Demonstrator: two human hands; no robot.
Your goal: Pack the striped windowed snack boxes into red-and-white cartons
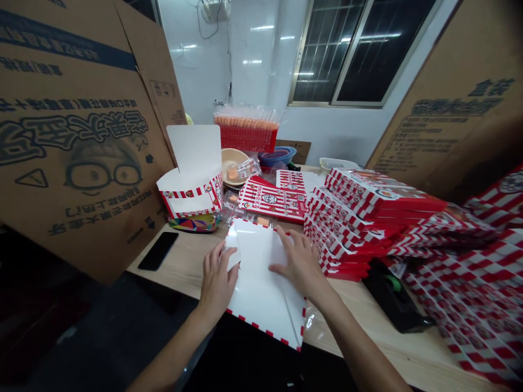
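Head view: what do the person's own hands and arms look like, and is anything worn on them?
The left hand and right hand are bare, with no gloves, rings or watch visible. The left forearm and right forearm show no sleeves within the frame.

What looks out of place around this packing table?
The big cardboard carton on the left stands with its printing and cartoon face upside down, so it seems to be propped up inverted. The stack of red-and-white striped boxes also looks uneven, its layers staggered rather than squared.
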